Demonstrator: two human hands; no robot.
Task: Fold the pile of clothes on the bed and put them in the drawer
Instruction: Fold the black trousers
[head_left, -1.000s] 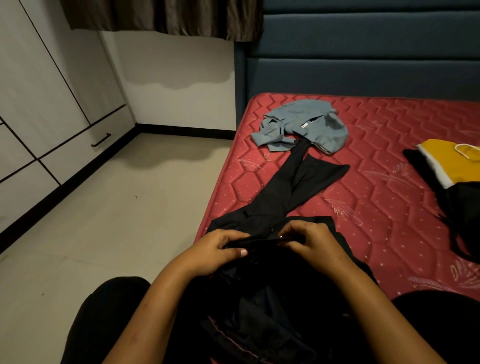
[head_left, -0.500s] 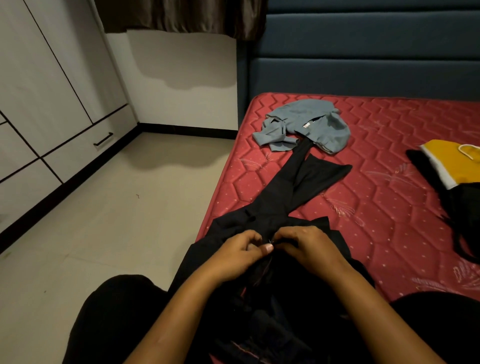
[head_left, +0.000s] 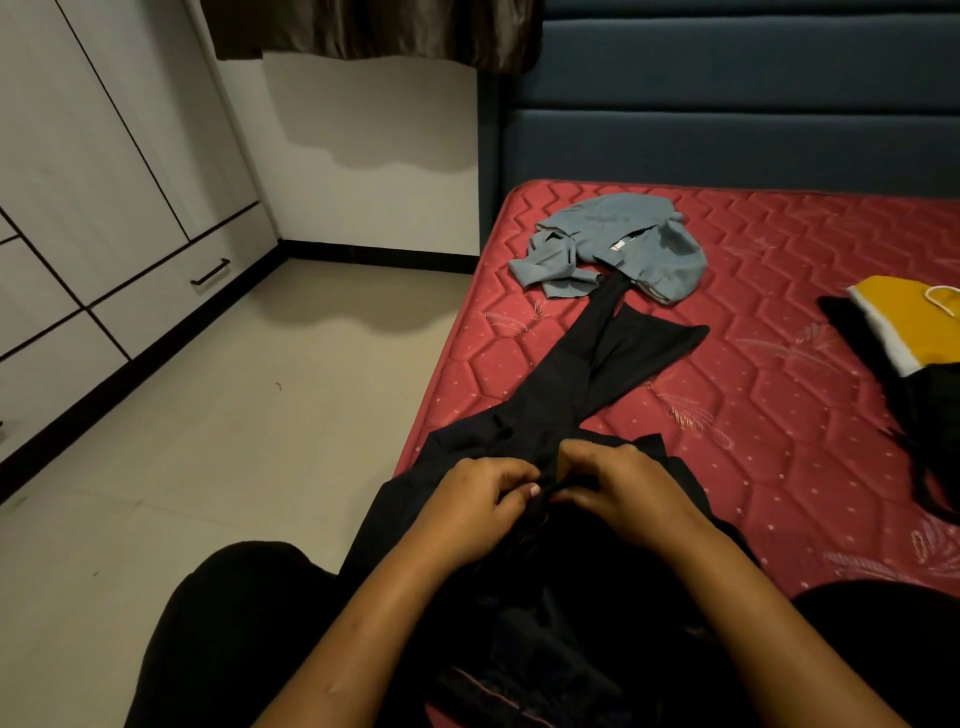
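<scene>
Nearest of all, at the foot edge of the bed (head_left: 779, 467), both hands are working on the waist of the black trousers (head_left: 597, 374). The left hand (head_left: 478, 499) is curling its fingers (head_left: 519, 486) tight and pinching a fold of the cloth. The right hand (head_left: 623, 493) is bending its fingers (head_left: 576, 460) over the same fold, so both are clamping on the fabric and the two hands are almost touching. The waist is spilling over the bed's left edge, and more dark cloth is bunching below the wrists.

From there the trouser legs are running up the bed toward the headboard (head_left: 727, 104), splitting apart, with one leg end slipping under the crumpled grey-blue garment (head_left: 660, 249) near the bed's far left corner. A wide band of red quilted mattress is showing between the trousers and the yellow and black clothes (head_left: 924, 322) at the bed's right side.

Left of the bed, pale floor (head_left: 234, 441) is stretching across to the wardrobe, where the drawer (head_left: 171, 296) is sitting flush, its black handle facing the bed.
</scene>
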